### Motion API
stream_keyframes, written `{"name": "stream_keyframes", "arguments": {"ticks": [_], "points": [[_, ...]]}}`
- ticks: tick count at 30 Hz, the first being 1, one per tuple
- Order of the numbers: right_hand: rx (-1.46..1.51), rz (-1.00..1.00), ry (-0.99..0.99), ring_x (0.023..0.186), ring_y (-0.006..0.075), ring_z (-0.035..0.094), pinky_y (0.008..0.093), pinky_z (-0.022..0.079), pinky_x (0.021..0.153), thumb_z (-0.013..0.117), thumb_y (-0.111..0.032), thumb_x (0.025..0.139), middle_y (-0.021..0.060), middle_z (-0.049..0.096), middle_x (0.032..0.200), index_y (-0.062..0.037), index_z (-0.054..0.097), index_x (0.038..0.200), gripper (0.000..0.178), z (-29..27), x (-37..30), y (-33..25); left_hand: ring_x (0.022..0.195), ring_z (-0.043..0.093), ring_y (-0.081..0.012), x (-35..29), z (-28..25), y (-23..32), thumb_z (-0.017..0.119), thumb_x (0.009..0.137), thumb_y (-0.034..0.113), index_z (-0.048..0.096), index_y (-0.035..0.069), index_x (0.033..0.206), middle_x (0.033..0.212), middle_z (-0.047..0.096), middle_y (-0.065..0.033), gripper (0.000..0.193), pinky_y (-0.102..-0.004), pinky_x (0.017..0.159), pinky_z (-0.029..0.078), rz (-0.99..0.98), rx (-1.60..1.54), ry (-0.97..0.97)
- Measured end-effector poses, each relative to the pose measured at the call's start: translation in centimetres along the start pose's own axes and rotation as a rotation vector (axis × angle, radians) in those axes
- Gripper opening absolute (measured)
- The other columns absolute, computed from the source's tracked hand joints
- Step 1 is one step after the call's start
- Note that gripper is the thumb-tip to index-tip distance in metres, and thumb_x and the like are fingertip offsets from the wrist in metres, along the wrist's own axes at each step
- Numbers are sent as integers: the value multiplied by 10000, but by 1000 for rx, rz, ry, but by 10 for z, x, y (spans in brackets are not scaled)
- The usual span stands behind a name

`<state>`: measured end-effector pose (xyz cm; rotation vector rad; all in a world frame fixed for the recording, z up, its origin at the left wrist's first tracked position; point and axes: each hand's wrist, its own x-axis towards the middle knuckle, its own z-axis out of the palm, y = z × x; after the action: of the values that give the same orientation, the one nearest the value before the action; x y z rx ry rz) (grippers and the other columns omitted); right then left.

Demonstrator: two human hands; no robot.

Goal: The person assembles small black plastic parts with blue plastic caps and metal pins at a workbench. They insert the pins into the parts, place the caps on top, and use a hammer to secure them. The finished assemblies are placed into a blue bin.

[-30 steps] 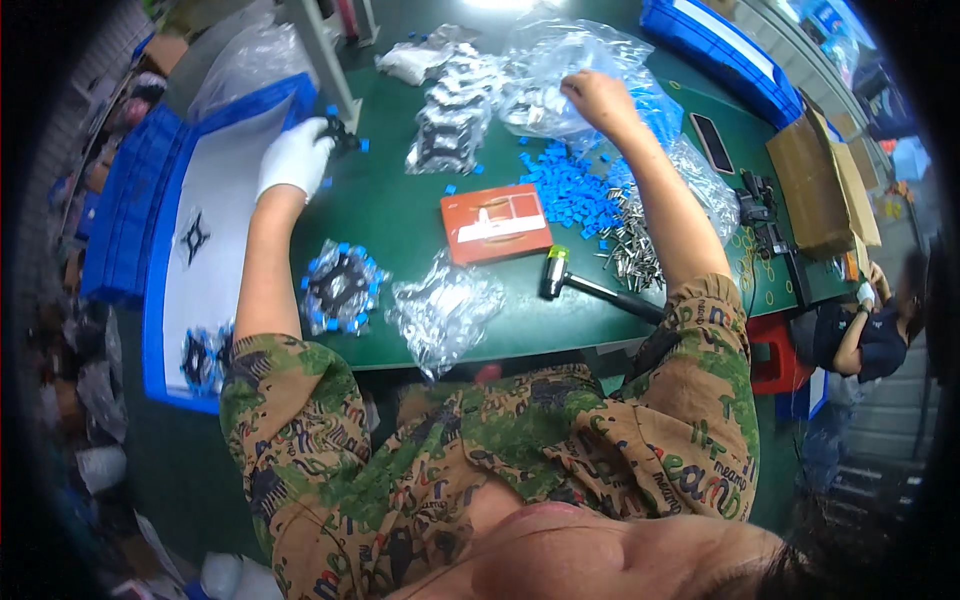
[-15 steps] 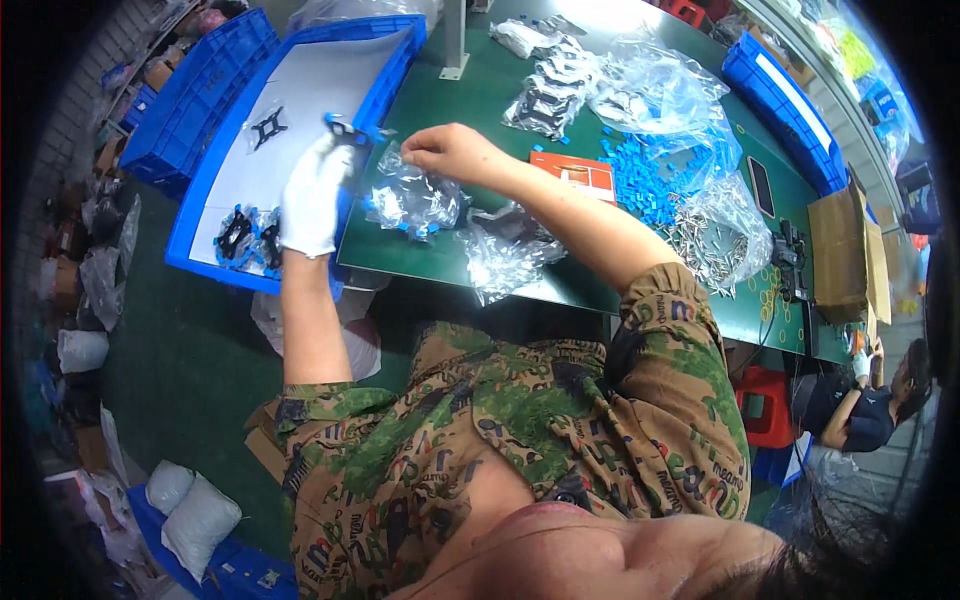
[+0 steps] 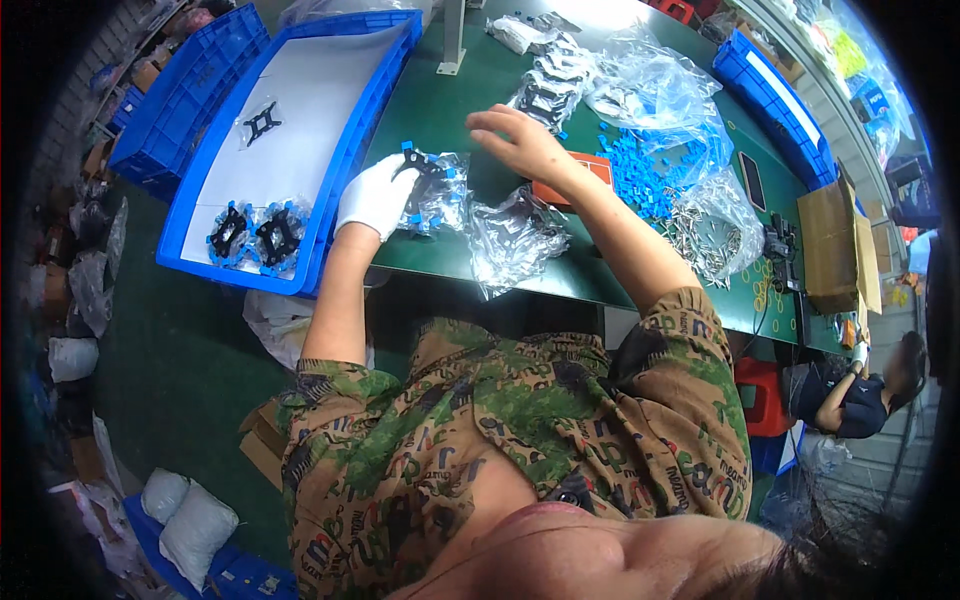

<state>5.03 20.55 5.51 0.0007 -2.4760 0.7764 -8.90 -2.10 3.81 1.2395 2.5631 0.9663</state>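
My left hand (image 3: 374, 196), in a white glove, grips a black X-shaped bracket (image 3: 432, 166) with a blue clip at its corner. It is over the table's left edge, above a clear bag of blue-tipped parts (image 3: 430, 208). My bare right hand (image 3: 518, 142) hovers to the right with fingers stretched out and nothing in them. Just beyond it lies a pile of bagged black brackets (image 3: 548, 95). Another clear bag with dark parts (image 3: 515, 240) rests at the near edge. Two bagged brackets with blue corners (image 3: 278, 238) and a single black bracket (image 3: 262, 122) lie in the blue bin (image 3: 225, 275).
Right of my hand are an orange-red card (image 3: 597, 170), loose blue clips (image 3: 640, 175) and a bag of metal screws (image 3: 705, 240). Farther right are a phone (image 3: 752, 182) and a cardboard box (image 3: 832, 245). A metal post (image 3: 453, 40) rises behind. Another person (image 3: 850, 400) sits at far right.
My left hand has moved right with the bracket, from beside the bin to above the clear bag. My right hand has shifted right and away, its curled fingers now straightened.
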Motion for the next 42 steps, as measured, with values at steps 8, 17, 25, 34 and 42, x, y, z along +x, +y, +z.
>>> {"name": "stream_keyframes", "arguments": {"ticks": [8, 17, 25, 34, 42], "points": [[-86, 4, -51, 981, 339, 661, 438, 525, 866, 625, -212, 945, 137, 680, 1035, -43, 727, 1065, 231, -20, -44, 8, 1090, 642, -383, -1, 3, 10, 545, 968, 390, 674, 111, 1237, 1200, 687, -165, 408, -457, 934, 507, -4, 104, 57], [-97, -8, -98, 978, 319, 638, 444, 497, 864, 628, -217, 944, 106, 675, 1003, -85, 737, 1050, 201, -10, -56, 6, 935, 686, -374, 0, 7, 12, 586, 947, 324, 706, 63, 1155, 1009, 729, -193, 355, -476, 866, 516, 205, 310, 118], [-219, -121, -194, 1056, 284, 594, 430, 448, 929, 665, -189, 914, 70, 651, 1061, -119, 707, 1106, 209, -7, -52, -24, 940, 687, -373, 4, 13, -4, 595, 951, 327, 705, 58, 1149, 1014, 730, -192, 352, -466, 874, 517, 184, 233, 217], [-288, -208, -209, 1061, 243, 615, 415, 452, 893, 676, -187, 894, 43, 669, 1058, -164, 718, 1138, 249, 22, -42, -16, 986, 674, -389, -9, -15, 22, 632, 929, 264, 696, 25, 1165, 1081, 713, -211, 342, -453, 891, 515, 302, 149, 102], [75, -40, -175, 993, 311, 656, 434, 507, 904, 613, -197, 946, 88, 712, 981, -110, 732, 1085, 203, 23, -40, -2, 898, 643, -366, -1, 0, 4, 644, 908, 263, 726, 36, 1096, 966, 715, -179, 306, -467, 851, 485, 394, 281, 80]]}}
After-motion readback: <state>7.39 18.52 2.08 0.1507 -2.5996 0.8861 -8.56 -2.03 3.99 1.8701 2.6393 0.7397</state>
